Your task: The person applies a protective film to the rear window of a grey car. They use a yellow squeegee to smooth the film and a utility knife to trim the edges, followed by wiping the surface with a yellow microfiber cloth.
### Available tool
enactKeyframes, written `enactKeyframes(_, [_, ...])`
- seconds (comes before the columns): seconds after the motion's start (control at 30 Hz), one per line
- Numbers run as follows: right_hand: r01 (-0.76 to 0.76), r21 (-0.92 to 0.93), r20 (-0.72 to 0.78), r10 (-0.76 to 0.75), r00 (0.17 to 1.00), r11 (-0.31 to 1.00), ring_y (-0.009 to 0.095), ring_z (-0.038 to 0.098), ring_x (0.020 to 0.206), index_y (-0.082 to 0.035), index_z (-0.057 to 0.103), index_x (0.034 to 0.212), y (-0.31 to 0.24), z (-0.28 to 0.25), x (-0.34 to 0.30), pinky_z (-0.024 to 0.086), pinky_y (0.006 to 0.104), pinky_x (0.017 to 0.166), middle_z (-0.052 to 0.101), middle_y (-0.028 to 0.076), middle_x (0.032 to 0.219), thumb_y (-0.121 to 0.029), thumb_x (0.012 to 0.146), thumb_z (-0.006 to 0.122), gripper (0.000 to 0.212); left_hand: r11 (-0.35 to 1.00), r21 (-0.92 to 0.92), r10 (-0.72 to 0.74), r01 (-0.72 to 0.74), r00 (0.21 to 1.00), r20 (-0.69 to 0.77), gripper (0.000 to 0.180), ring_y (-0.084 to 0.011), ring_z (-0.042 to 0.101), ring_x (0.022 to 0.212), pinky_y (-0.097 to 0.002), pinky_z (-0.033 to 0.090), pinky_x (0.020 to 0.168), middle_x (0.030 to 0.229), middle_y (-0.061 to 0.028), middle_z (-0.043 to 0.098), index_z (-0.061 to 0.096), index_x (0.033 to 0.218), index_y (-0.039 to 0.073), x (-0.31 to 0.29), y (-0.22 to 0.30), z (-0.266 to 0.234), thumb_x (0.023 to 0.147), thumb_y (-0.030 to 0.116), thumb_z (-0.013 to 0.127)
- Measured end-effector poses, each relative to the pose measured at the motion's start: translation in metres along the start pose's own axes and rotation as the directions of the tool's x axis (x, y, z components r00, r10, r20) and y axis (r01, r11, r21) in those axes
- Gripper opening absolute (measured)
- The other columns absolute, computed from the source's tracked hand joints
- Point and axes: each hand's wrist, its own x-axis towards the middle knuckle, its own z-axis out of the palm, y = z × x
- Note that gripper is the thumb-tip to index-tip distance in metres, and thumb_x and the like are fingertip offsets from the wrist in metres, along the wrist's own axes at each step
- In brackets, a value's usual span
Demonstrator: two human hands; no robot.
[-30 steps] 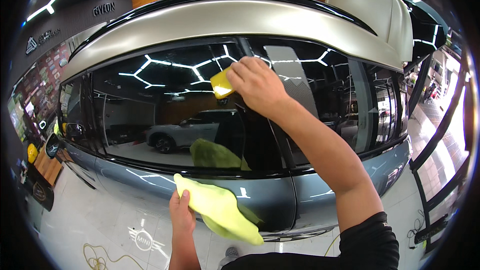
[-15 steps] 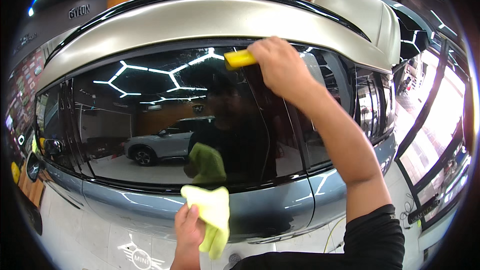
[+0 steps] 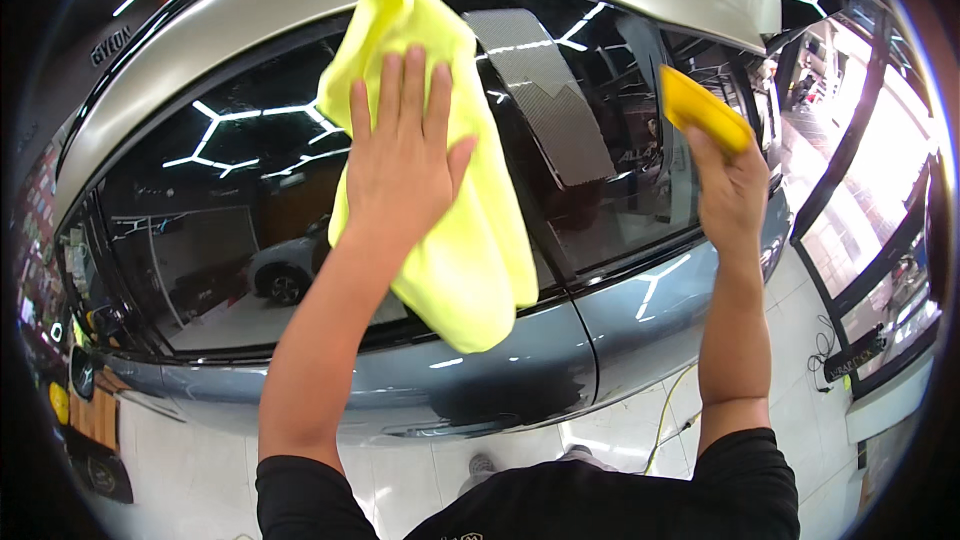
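My left hand [image 3: 402,160] lies flat with its fingers spread, pressing a bright yellow-green microfiber cloth [image 3: 465,280] against the dark glass of the car's side window [image 3: 190,230]. The cloth covers the window's rear part and hangs down over the sill onto the blue-grey door. Off to the right, my right hand [image 3: 732,190] is closed around a flat yellow squeegee [image 3: 705,110]. The squeegee is raised in front of the rear window [image 3: 625,225], and I cannot tell whether it touches the glass.
Above the windows runs the car's pale gold roof edge [image 3: 270,35]. A grey patterned sheet or reflection [image 3: 550,110] shows on the rear glass. A yellow cable [image 3: 665,415] lies on the tiled floor [image 3: 390,480]. At left are the side mirror [image 3: 83,372] and a wooden pallet [image 3: 95,418].
My left hand rose from below the sill and spread the cloth on the glass. My right hand moved right and down from the window's top edge, still holding the squeegee. The view shifted.
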Motion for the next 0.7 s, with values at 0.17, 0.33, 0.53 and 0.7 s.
enactKeyframes(0.17, [-0.296,-0.035,-0.002,0.296,0.955,0.955,0.015,0.063,0.105,0.002,0.063,0.123,0.101,-0.073,-0.06,0.045,0.0277,0.095,0.07,0.01,0.111,-0.015,0.095,0.067,0.033,0.974,-0.141,0.211,-0.176,0.932,0.294,0.061,-0.0434,0.044,0.135,-0.0623,0.029,0.113,0.158,-0.0237,0.032,0.043,0.149,0.004,-0.112,0.095,0.008,0.101,0.04,0.047])
enactKeyframes(0.33, [-0.44,0.215,0.074,0.435,0.897,0.872,0.016,0.063,0.103,0.003,0.062,0.121,0.15,-0.106,-0.117,0.045,0.0294,0.095,0.068,0.008,0.11,-0.015,0.093,0.068,0.033,0.856,-0.499,0.043,0.137,0.942,0.332,0.056,-0.0389,0.062,0.105,-0.0539,0.044,0.096,0.112,-0.0215,0.064,0.043,0.145,0.001,-0.171,0.173,-0.008,0.096,0.027,0.054])
enactKeyframes(0.53, [-0.518,0.236,0.205,0.479,0.854,0.822,0.015,0.061,0.1,0.003,0.061,0.12,0.15,-0.147,-0.164,0.045,0.0286,0.093,0.067,0.007,0.109,-0.012,0.094,0.066,0.031,0.819,-0.308,-0.285,0.484,0.809,0.514,0.035,-0.0427,0.059,0.104,-0.0526,0.045,0.094,0.112,-0.0233,0.064,0.062,0.123,-0.001,-0.209,0.166,-0.034,0.094,0.016,0.052])
enactKeyframes(0.7, [-0.623,0.29,0.275,0.56,0.781,0.726,0.017,0.059,0.107,0.002,0.057,0.125,0.177,-0.214,-0.207,0.045,0.0312,0.095,0.063,0.008,0.115,-0.01,0.095,0.065,0.034,0.539,-0.098,-0.805,0.837,0.545,0.235,0.04,-0.0409,0.062,0.113,-0.0444,0.049,0.095,0.124,-0.0263,0.064,0.053,0.137,-0.002,-0.291,0.102,-0.043,0.099,0.008,0.049])
